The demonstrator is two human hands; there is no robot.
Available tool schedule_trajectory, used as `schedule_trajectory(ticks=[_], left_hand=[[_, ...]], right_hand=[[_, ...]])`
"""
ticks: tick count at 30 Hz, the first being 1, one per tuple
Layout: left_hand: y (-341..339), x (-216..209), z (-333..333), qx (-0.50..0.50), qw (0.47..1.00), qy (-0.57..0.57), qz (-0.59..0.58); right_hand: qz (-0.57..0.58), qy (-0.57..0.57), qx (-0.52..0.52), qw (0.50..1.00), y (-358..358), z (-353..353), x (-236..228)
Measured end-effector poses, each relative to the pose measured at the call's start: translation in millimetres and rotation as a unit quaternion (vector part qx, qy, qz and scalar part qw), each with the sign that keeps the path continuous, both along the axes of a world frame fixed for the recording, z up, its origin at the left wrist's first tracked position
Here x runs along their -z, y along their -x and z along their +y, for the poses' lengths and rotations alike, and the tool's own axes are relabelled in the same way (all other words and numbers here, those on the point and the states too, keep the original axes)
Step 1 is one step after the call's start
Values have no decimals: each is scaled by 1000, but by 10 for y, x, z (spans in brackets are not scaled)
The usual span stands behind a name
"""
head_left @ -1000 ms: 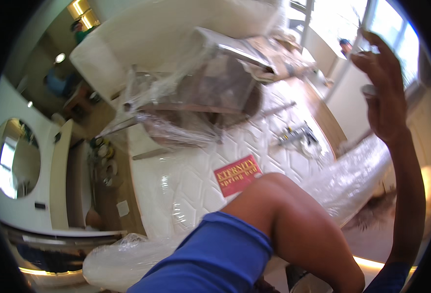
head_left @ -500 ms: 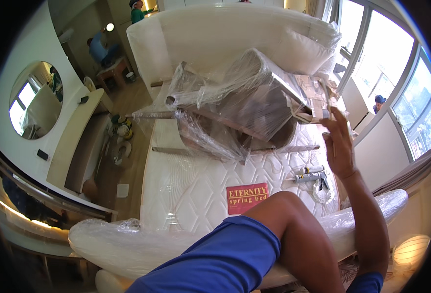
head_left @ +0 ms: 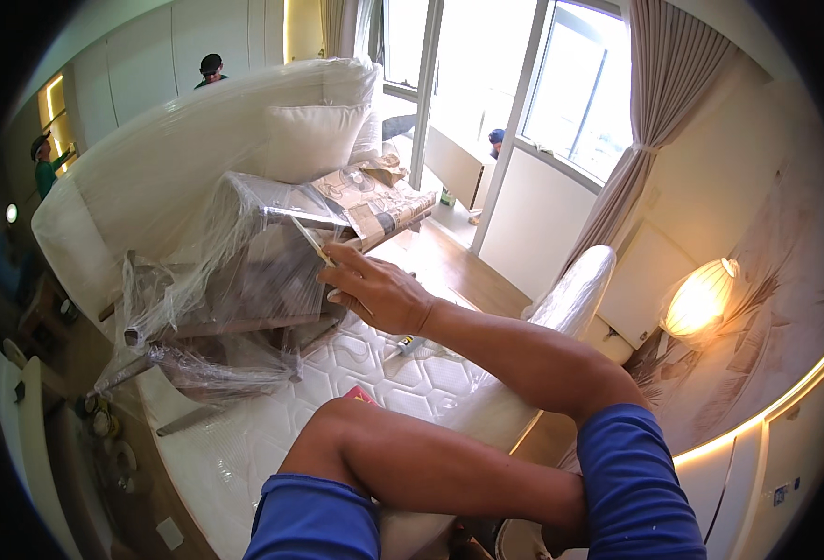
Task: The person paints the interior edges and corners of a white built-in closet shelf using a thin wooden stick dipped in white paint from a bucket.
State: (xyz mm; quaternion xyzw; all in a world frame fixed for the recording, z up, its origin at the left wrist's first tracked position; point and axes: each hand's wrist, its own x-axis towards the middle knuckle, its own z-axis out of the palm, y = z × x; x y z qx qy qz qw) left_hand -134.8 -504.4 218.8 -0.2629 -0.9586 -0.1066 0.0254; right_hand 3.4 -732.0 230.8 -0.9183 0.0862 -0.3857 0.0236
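My right hand (head_left: 374, 291) is raised over the bed, its fingers closed round a thin, pale, stick-like tool (head_left: 311, 239). The tool's far end points away and to the left, toward the plastic-wrapped furniture (head_left: 244, 280) with wooden legs. I cannot make out the tool's exact kind. My left arm is bent in front of me, its forearm (head_left: 449, 457) running right beneath my right sleeve. That sleeve hides my left hand. Past my right wrist, a grey sealant cartridge (head_left: 410, 345) lies partly covered on the white quilted mattress (head_left: 253, 439).
A wrapped padded headboard (head_left: 169, 131) with a pillow (head_left: 314, 140) stands behind. Brown cardboard (head_left: 374, 201) lies beside the wrapped furniture. A wrapped padded edge (head_left: 575, 289) borders the mattress, near a glowing lamp (head_left: 701, 299). Other people (head_left: 211, 70) are farther off.
My view has swung to the right, bringing the lamp and curtain farther in. My right arm now reaches leftward across the view, with the thin tool showing more plainly.
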Motion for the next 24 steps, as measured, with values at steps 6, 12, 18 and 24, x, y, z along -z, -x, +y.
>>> schedule_trajectory(ticks=[6,12,18,24], left_hand=[[-2,-35,-10,-5,1000,15,1],[-187,-24,-9,-41,999,22,16],[-114,-222,-192,-85,996,18,14],[-332,-189,-215,-164,986,27,1]], right_hand=[[27,-27,-15,999,17,86,-18],[42,-4,-66,997,-249,169,72],[73,-67,-17,995,92,163,-76],[89,-69,-67,991,-233,338,-29]])
